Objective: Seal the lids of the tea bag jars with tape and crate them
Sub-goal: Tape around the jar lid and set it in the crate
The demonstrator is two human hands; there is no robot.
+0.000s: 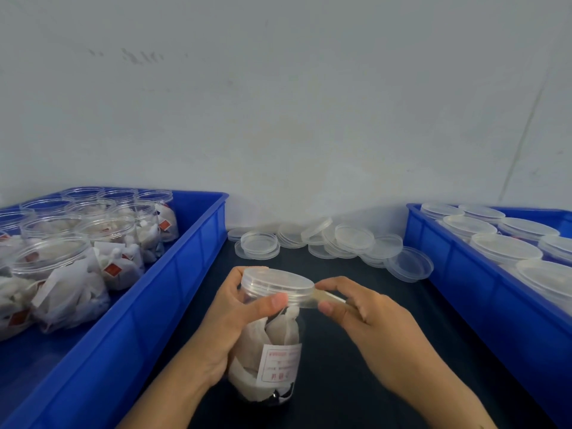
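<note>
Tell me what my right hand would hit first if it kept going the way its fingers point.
Probably the lid of the jar: the right hand points left at its rim, already holding tape against it.

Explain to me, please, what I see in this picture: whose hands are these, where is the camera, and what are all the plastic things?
There is no machine here. A person wears a camera on the head, so you look down at that person's own two hands.

The left hand grips a clear tea bag jar that already has its lid on. The right hand pinches a strip of clear tape that reaches the rim of the lid.

On the dark table, near the wall, lies a pile of loose lids. The blue crate on the left holds filled jars without lids. The blue crate on the right holds jars with lids on.
</note>
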